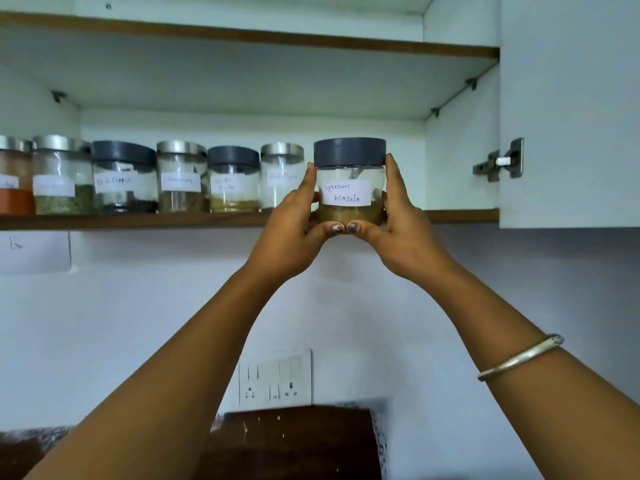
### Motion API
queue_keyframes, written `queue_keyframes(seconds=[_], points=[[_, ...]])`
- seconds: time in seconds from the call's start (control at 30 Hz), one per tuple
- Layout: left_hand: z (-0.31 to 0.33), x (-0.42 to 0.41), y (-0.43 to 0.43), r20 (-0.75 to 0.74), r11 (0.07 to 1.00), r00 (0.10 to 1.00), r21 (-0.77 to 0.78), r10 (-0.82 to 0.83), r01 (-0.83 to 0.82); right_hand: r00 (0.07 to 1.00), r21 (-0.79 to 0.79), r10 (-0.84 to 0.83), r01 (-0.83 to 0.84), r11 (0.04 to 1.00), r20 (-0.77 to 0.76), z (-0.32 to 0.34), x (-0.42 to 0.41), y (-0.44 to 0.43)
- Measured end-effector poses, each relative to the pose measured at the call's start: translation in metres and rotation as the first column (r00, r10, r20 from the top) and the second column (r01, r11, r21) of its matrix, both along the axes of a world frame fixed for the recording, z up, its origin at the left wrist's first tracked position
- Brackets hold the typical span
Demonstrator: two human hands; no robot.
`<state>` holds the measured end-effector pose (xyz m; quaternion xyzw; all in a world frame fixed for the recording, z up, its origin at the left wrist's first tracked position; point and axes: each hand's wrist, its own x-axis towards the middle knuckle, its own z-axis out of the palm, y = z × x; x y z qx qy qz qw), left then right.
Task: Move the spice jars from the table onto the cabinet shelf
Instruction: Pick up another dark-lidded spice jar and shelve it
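A clear jar with a dark grey lid and a white label reading "Garam Masala" is held up at the front edge of the cabinet shelf. My left hand grips its left side and my right hand grips its right side, with both thumbs under its base. Brown powder fills the jar's bottom. Several labelled spice jars stand in a row on the shelf to the left, some with steel lids, some with grey lids. The nearest one is just left of the held jar.
Right of the held jar the shelf shows bare room up to the cabinet's side wall. The open cabinet door hangs at the right on a hinge. An upper shelf lies above. A switch and socket panel sits on the wall below.
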<state>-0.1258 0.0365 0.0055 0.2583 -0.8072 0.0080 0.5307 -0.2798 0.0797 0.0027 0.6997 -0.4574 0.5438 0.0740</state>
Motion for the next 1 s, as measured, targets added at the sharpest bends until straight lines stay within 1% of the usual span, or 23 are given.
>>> queue_keyframes(seconds=[0.07,0.2,0.33,0.43,0.47,0.53,0.63,0.7,0.8,0.9,0.97,1.0], points=[[0.01,0.0,-0.013,0.006,0.997,0.998,-0.041,0.063,-0.063,1.0,-0.018,-0.013,0.013,1.0,-0.028,0.011,-0.001,-0.012],[0.018,-0.004,-0.038,0.08,0.965,0.968,-0.131,0.238,-0.226,0.998,-0.027,-0.039,0.037,0.999,-0.053,0.022,-0.003,-0.041],[0.019,-0.009,-0.058,0.111,0.949,0.948,-0.144,0.298,-0.282,0.999,0.013,-0.027,0.028,1.0,-0.034,0.021,-0.01,-0.067],[0.021,-0.015,-0.067,0.074,0.951,0.954,-0.132,0.292,-0.28,1.0,0.032,-0.023,0.022,0.999,0.017,0.021,-0.014,-0.078],[0.021,-0.017,-0.068,0.054,0.951,0.955,-0.124,0.29,-0.282,0.999,0.038,-0.048,0.048,0.998,0.013,0.023,-0.015,-0.081],[0.02,-0.022,-0.074,0.025,0.945,0.95,-0.12,0.31,-0.305,0.985,0.031,-0.163,0.165,0.986,-0.053,0.026,-0.017,-0.087],[0.013,-0.028,-0.083,0.017,0.914,0.928,-0.181,0.373,-0.364,0.937,-0.017,-0.319,0.32,0.947,-0.142,0.029,-0.016,-0.094],[0.008,-0.031,-0.088,0.01,0.887,0.909,-0.221,0.417,-0.405,0.915,-0.025,-0.367,0.368,0.93,-0.166,0.03,-0.014,-0.098],[0.004,-0.036,-0.092,-0.001,0.86,0.883,-0.225,0.47,-0.458,0.893,-0.012,-0.405,0.411,0.912,-0.194,0.03,-0.012,-0.104],[0.006,-0.039,-0.095,0.037,0.84,0.862,-0.249,0.505,-0.481,0.854,0.002,-0.465,0.479,0.878,-0.234,0.028,-0.008,-0.11],[0.008,-0.04,-0.097,0.043,0.802,0.832,-0.301,0.552,-0.516,0.816,-0.011,-0.52,0.535,0.845,-0.254,0.025,-0.004,-0.111],[0.009,-0.039,-0.098,0.023,0.776,0.82,-0.342,0.571,-0.53,0.8,-0.018,-0.541,0.556,0.831,-0.259,0.024,-0.002,-0.112]])
